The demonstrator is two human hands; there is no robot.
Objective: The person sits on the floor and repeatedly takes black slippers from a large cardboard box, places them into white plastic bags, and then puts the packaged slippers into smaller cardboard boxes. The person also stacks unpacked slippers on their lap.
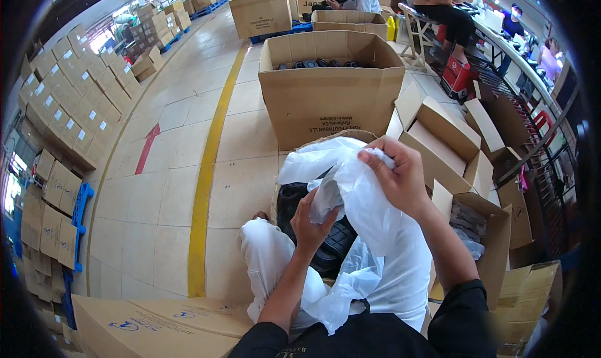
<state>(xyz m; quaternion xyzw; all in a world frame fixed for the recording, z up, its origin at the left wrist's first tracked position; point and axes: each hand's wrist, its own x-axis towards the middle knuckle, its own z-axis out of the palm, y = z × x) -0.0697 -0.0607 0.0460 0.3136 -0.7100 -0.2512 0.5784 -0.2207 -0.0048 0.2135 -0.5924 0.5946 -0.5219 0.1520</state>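
Observation:
My right hand (400, 175) is closed, pinching the upper edge of a thin white plastic bag (369, 201) between thumb and fingers. Lower and to the left, my left hand (309, 225) is curled on the same bag, around a greyish bunched part. Whether anything lies inside that part, I cannot tell. Below my hands, black rubber-looking footwear (330, 253) fills an open cardboard box between my knees, partly hidden by the bag and my arms. More loose white plastic (354, 283) hangs over my lap.
A large open carton (332, 101) with dark footwear stands ahead. Open boxes (441, 135) crowd my right, one holding plastic-wrapped items (468, 223). A closed carton (169, 326) is at lower left. Beyond a yellow floor line (210, 189) rise stacked cartons (69, 101). People sit at far right.

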